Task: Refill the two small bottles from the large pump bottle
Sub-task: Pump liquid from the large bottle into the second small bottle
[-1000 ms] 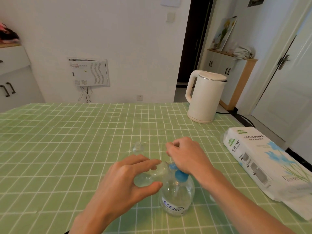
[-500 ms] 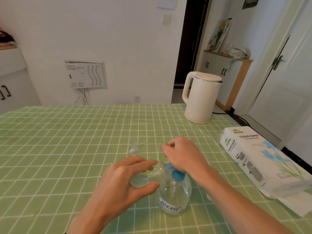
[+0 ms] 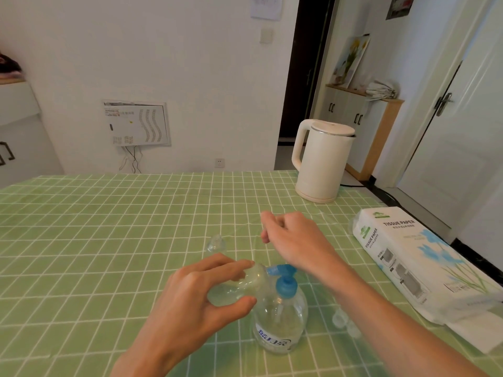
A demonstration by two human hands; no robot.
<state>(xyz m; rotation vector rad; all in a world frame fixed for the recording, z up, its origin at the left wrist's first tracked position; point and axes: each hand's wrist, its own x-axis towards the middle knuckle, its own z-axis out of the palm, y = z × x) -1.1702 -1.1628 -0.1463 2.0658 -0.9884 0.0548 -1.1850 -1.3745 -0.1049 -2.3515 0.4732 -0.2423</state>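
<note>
Filling one small bottle point(image 3: 231, 292), the left grip point(image 3: 196, 297) clasps it tilted at the nozzle point(image 3: 275, 270) of the pump bottle point(image 3: 280, 322), while the right grip point(image 3: 294, 238), seemingly curled empty, hovers above and must press down next.

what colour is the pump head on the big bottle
The pump head is blue; head view.

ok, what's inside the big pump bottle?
The pump bottle is clear: a white dip tube and seemingly clear liquid show. Its label hides the lower front; the left hand with the small bottle covers one shoulder.
</note>
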